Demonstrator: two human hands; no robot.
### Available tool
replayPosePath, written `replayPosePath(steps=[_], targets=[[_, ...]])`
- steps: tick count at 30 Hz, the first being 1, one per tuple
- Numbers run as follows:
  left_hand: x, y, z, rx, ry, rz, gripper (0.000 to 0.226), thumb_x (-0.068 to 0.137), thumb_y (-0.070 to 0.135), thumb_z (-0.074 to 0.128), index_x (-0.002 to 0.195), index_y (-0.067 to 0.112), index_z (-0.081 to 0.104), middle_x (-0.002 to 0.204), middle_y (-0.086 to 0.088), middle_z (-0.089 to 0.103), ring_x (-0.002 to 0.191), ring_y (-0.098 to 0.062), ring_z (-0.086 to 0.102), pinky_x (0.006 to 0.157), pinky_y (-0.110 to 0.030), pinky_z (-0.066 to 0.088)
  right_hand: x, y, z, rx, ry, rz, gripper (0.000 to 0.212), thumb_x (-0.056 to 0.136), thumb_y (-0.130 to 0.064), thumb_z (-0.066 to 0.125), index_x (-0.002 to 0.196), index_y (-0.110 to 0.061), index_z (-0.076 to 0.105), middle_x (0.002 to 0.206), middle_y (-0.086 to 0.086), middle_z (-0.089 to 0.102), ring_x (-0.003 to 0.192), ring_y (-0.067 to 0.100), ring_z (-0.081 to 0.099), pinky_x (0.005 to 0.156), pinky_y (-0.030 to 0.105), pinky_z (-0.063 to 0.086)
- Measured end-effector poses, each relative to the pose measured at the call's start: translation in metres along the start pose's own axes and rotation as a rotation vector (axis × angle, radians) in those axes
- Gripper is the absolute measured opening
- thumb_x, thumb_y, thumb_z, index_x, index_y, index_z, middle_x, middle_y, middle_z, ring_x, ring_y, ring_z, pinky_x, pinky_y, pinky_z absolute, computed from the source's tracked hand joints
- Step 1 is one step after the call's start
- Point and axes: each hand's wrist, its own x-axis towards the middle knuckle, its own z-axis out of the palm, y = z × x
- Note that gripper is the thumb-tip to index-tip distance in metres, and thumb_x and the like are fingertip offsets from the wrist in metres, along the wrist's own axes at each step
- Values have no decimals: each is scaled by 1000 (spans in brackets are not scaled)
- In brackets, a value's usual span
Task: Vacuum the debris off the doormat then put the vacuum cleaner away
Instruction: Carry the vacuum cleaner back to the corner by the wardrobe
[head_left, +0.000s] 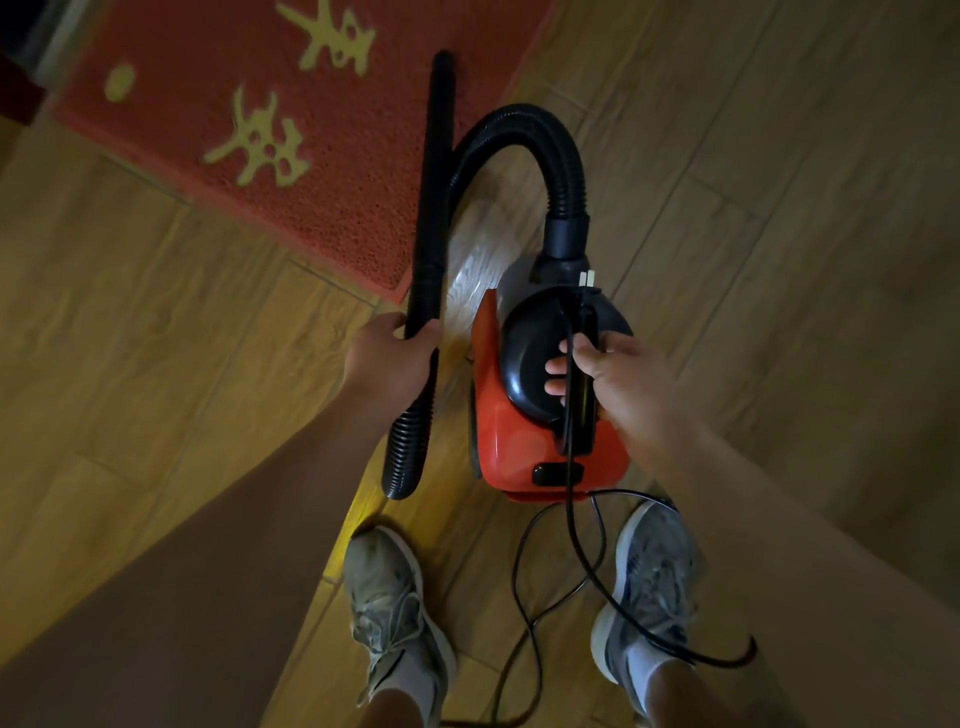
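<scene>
"Vacuum cleaner (524, 441), who has hold of it, and how?"

"The right hand's fingers (558, 366) are curled under the black handle (582, 400) on top of the red body, thumb over it. The power cord (576, 551) runs along that handle under the same grip. The right hand (618, 374) has it clamped firmly. The left hand (387, 353) is wrapped round the lower end of the black wand (436, 182), fingers closed on it."

"And where does the machine sit?"

"Over the wooden floor (779, 156), just off the near corner of the red doormat (234, 104). Whether it rests on the boards or hangs from the hand, one cannot tell. The hose (519, 124) arches from its front, and the wand's tip reaches over the mat's edge."

"How far along would one judge the task?"

"Hard to say. No debris shows on the mat, only yellow characters, but the view is dim and soft. The tip points at the mat, so sweeping may be unfinished. Putting the machine away is plainly not done."

"What stands in the way?"

"The cord. It drops from the rear of the body and loops on the floor between the left shoe (389, 608) and the right shoe (649, 587), and one strand crosses in front of the right. A careless step could snag it. Its plug is out of sight."
</scene>
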Motion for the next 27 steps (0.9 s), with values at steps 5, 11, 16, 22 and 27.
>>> replayPosePath(steps=[5,11,16,22,27], targets=[[0,-1,1,-204,-73,-66,21,88,28,70,85,8,70,75,-14,68,68,-33,67,71,-55,61,-6,4,2,29,-34,44,33,106,-34,49,94,-9,66,72,6,74,63,19,73,60,28,53],[-13,-3,-6,-316,-113,-98,11,97,20,65,96,10,69,70,-7,69,70,-31,68,78,-56,60,-9,8,8,13,22,5,38,106,-37,46,84,-11,62,58,0,63,53,15,62,61,32,53],[-36,-1,-15,-360,-109,-24,6,98,15,64,97,18,69,71,-2,70,75,-29,70,78,-50,58,-18,5,12,-16,27,-19,37,108,-33,44,83,-11,61,61,3,59,53,15,58,56,28,51],[-68,2,-28,-449,-91,7,9,99,10,63,97,18,69,73,-2,70,72,-25,68,78,-46,56,-42,-11,20,-46,-6,-74,37,108,-29,43,82,-9,59,62,4,56,55,16,55,56,29,48],[-97,6,-47,-512,-66,21,9,98,8,64,98,15,70,75,-5,68,74,-28,65,77,-48,54,-74,-40,23,-44,-29,-98,38,108,-28,43,81,-8,59,61,5,56,54,18,53,55,32,46]])
